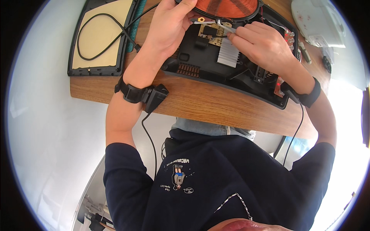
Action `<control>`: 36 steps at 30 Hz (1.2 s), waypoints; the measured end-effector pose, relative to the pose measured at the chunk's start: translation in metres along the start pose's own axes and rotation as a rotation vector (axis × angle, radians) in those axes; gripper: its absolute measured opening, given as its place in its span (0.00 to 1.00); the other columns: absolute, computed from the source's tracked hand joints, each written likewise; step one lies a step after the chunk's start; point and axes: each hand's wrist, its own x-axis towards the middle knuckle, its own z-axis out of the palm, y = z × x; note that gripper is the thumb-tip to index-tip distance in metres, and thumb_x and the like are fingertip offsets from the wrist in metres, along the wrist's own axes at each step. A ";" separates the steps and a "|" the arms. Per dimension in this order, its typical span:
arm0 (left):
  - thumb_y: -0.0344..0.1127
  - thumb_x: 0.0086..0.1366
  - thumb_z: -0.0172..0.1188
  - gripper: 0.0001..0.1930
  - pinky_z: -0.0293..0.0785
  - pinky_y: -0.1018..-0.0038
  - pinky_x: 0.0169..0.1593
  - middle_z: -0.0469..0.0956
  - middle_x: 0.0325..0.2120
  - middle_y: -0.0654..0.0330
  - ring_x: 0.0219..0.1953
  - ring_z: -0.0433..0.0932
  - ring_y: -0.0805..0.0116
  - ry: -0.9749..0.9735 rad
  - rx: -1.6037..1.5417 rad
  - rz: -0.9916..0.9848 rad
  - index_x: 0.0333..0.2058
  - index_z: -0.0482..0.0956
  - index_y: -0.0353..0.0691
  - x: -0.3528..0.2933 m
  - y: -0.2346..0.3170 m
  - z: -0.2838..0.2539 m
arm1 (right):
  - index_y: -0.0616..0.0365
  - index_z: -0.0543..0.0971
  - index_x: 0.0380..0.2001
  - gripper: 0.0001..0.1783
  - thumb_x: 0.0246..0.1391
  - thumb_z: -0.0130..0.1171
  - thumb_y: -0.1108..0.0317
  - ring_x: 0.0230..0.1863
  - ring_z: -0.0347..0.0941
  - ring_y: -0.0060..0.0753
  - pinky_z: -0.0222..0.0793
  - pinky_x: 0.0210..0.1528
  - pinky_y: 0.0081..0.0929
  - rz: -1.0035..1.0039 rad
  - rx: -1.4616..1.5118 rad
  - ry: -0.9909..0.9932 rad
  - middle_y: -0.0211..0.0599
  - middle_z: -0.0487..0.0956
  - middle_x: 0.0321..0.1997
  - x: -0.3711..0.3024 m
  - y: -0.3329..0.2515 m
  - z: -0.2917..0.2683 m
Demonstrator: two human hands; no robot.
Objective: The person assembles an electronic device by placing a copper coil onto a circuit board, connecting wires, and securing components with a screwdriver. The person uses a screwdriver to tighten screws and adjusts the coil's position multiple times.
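- Two short sleeves of a dark shirt [231, 165] are seen nearest, and a black band is worn on the left wrist [133, 92] and the right wrist [311, 94].
- Beyond them, the wooden table [192, 96] is covered in part by an open black case [208, 57], whose long axis is laid left to right, its right end slanted closer to the body.
- Inside the case, a silver ribbed metal block [228, 54] is set with its long axis pointed away from the body, and a tan circuit board [215, 41] is seen at its left.
- By the right hand [266, 46], a thin pale strip [227, 27] is pinched between thumb and bent fingers, its free end pointed up-left.
- By the left hand [171, 29], the left edge of the copper coil [231, 8] is gripped, though the fingertips are partly hidden.
- The coil, orange-brown, round, finely ringed and dark-rimmed, is held over the case's far side; its wound face is turned up, its wider visible span runs left to right, and its far part is cut off by the view.
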 end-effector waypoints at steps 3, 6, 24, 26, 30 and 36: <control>0.42 0.78 0.56 0.13 0.76 0.77 0.45 0.80 0.44 0.66 0.42 0.79 0.76 -0.017 -0.003 0.016 0.52 0.73 0.41 0.001 -0.002 -0.002 | 0.55 0.74 0.31 0.09 0.45 0.62 0.71 0.36 0.75 0.31 0.75 0.43 0.27 -0.013 -0.006 0.015 0.30 0.72 0.33 0.001 0.000 0.000; 0.42 0.77 0.57 0.13 0.76 0.76 0.44 0.80 0.43 0.66 0.41 0.79 0.76 -0.022 0.010 0.011 0.51 0.73 0.41 0.002 -0.004 -0.006 | 0.55 0.74 0.30 0.09 0.44 0.62 0.71 0.37 0.75 0.30 0.74 0.44 0.26 -0.031 -0.007 0.009 0.30 0.72 0.33 0.003 -0.001 -0.001; 0.42 0.77 0.57 0.16 0.79 0.74 0.51 0.80 0.48 0.63 0.48 0.80 0.73 -0.025 0.047 -0.037 0.55 0.71 0.38 0.000 -0.004 0.001 | 0.55 0.75 0.27 0.06 0.45 0.63 0.72 0.40 0.76 0.31 0.74 0.49 0.27 -0.023 0.022 -0.078 0.30 0.74 0.33 0.001 -0.007 -0.005; 0.41 0.77 0.57 0.16 0.79 0.74 0.51 0.80 0.48 0.63 0.48 0.80 0.73 -0.024 0.064 -0.057 0.55 0.71 0.38 0.001 -0.004 -0.001 | 0.55 0.75 0.26 0.06 0.45 0.63 0.72 0.40 0.76 0.31 0.74 0.49 0.27 -0.023 0.017 -0.084 0.30 0.74 0.32 0.002 -0.008 -0.005; 0.41 0.77 0.57 0.15 0.79 0.74 0.51 0.80 0.48 0.63 0.47 0.80 0.73 -0.034 0.052 -0.083 0.54 0.72 0.38 0.001 -0.005 0.001 | 0.56 0.75 0.26 0.05 0.45 0.63 0.72 0.40 0.76 0.31 0.74 0.48 0.27 -0.020 0.019 -0.092 0.30 0.74 0.32 0.000 -0.011 -0.003; 0.37 0.77 0.57 0.12 0.78 0.75 0.50 0.81 0.45 0.62 0.46 0.80 0.73 -0.040 0.005 -0.116 0.52 0.74 0.36 0.005 -0.008 -0.005 | 0.57 0.75 0.26 0.05 0.44 0.62 0.72 0.39 0.77 0.32 0.75 0.48 0.28 -0.002 0.041 -0.113 0.31 0.74 0.31 -0.001 -0.009 -0.006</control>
